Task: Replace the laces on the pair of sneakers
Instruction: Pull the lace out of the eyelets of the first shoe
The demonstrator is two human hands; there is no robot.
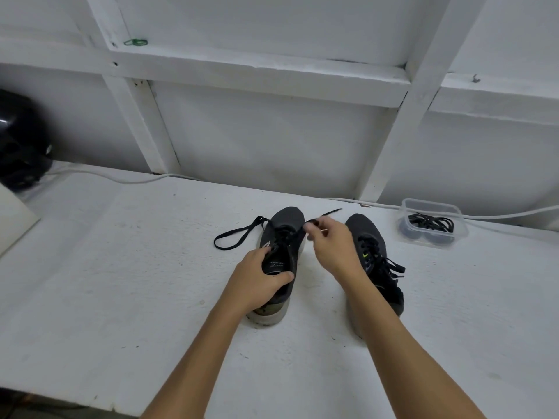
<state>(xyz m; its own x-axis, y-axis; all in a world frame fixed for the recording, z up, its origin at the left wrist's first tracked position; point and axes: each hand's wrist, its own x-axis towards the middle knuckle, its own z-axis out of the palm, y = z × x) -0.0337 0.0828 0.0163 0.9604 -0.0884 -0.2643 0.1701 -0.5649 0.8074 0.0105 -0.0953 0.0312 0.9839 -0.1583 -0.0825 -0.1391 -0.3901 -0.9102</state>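
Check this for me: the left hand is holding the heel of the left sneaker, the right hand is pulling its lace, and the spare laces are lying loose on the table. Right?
One thing is wrong. The head view shows the spare laces in a clear plastic container on the table, not loose. The rest holds: left hand holds the left sneaker, right hand pulls its lace.

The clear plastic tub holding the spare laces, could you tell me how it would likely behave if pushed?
The clear plastic tub looks thin-walled and holds only coiled black laces, so it is probably light. With its low, wide shape on the white tabletop, it would likely slide rather than tip.
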